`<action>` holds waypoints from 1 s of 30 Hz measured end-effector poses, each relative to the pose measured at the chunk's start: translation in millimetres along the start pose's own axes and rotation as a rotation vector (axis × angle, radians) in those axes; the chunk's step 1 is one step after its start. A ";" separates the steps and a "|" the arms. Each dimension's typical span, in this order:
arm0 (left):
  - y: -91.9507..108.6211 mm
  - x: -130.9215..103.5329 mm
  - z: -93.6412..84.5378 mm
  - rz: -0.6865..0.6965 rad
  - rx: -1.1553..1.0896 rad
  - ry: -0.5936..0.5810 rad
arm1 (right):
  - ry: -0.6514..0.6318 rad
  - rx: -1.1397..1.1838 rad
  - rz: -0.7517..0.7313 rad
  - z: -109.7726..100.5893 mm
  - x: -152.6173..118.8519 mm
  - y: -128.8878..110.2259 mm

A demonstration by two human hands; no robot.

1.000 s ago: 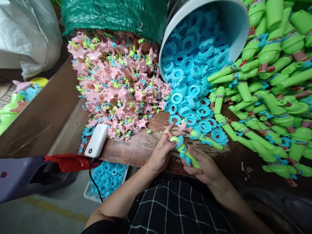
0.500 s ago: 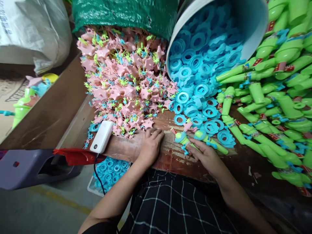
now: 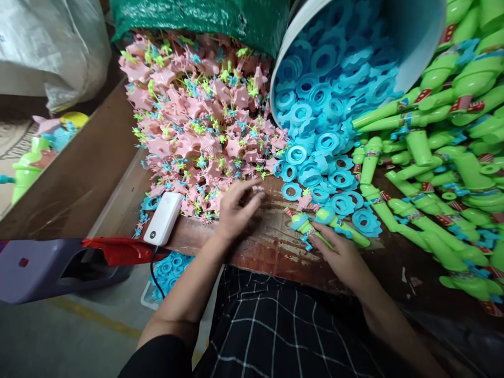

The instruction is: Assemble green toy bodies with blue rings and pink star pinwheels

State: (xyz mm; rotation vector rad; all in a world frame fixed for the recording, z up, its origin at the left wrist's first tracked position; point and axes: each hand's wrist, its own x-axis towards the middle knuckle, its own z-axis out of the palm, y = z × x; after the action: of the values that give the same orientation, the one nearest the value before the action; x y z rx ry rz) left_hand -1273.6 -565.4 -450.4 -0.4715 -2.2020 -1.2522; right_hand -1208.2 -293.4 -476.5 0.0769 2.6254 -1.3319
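Observation:
My right hand [image 3: 340, 257] has its fingers closed around the lower end of a green plastic toy tube [image 3: 305, 224], which wears a blue flower-shaped ring and a small blue figure. A second green tube [image 3: 342, 228] lies just beyond it on the table. Over the near edge of a heap of pink star-shaped pieces [image 3: 208, 144], my left hand [image 3: 239, 210] is raised with bent fingers, thumb apart from forefinger. Something small and pale shows by its fingertips, too small to make out. One loose pink star piece [image 3: 304, 201] rests above the held tube.
A tipped white bucket [image 3: 417, 58] spills blue rings [image 3: 326, 142] onto the table. Green tubes [image 3: 444, 210] are piled at right. A green sack [image 3: 200, 21] stands behind the pink heap. A white power bank [image 3: 163, 219] with a cable lies at the left, beside a board [image 3: 74, 152].
My left hand has lifted from lying flat on the table, moving up and slightly left, its fingers now bent. My right hand stays at the green toy tube.

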 end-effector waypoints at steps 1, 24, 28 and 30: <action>0.1 9.4 -1.2 0.025 0.010 0.056 | 0.005 0.018 0.009 -0.1 -0.7 -1.1; 41.0 -57.4 35.2 -0.196 0.407 -0.579 | -0.046 -0.012 -0.091 -18.3 -12.3 3.4; 46.1 -59.2 44.0 -0.168 0.573 -0.390 | -0.110 -0.134 -0.051 -27.7 -22.0 13.6; 39.4 -56.3 45.8 -0.085 0.543 -0.389 | -0.071 -0.167 -0.045 -31.0 -24.4 17.0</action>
State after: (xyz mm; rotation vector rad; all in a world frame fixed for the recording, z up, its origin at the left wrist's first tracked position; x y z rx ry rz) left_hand -1221.4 -507.6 -477.8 -0.4249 -2.7818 -0.5793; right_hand -1186.7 -257.4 -467.3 -0.0534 2.6811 -1.1018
